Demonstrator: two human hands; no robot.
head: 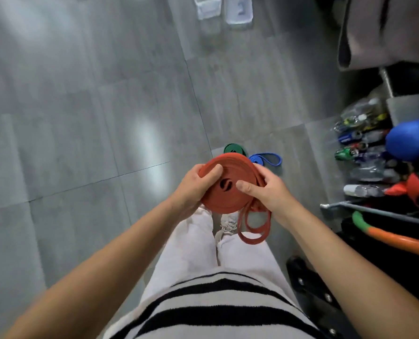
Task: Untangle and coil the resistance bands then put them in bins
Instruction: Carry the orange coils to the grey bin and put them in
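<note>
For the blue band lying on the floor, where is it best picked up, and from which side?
Grip the blue band at its wound, bunched end, coming down from above and pinching across it. Its loose loop trails flat to the right; lifting by that would likely let the winding fall open. The green coil lies close on the left.

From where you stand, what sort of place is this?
Likely a home gym or workout storage corner: a half-coiled red resistance band, a green band and a blue band on the grey tiled floor, and a blue ball.
</note>
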